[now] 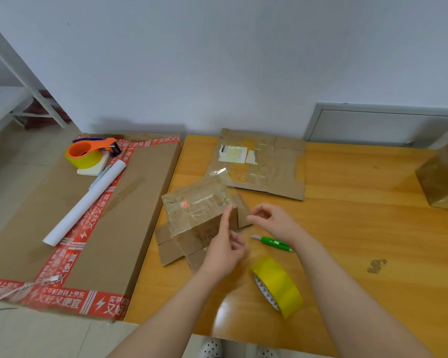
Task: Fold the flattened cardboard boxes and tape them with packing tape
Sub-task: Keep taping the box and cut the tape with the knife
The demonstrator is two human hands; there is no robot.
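A small folded cardboard box (pixel 199 210), wrapped in clear tape, stands on the wooden table (pixel 347 228) with loose flaps spread at its base. My left hand (pixel 225 246) is at the box's right corner, index finger straight up against the edge, thumb and other fingers curled as if pinching a faint clear tape strip (pixel 243 239). My right hand (pixel 272 220) hovers just right of the box, fingertips pinched together on that strip's other end. A yellow tape roll (pixel 278 286) lies on the table below my hands. A flattened cardboard box (pixel 264 166) lies behind.
A green utility knife (pixel 273 242) lies under my right wrist. A large flat carton (pixel 88 202) on the left carries an orange tape dispenser (pixel 88 152) and a white paper roll (pixel 86 202). Another taped box (pixel 442 179) stands at the far right edge.
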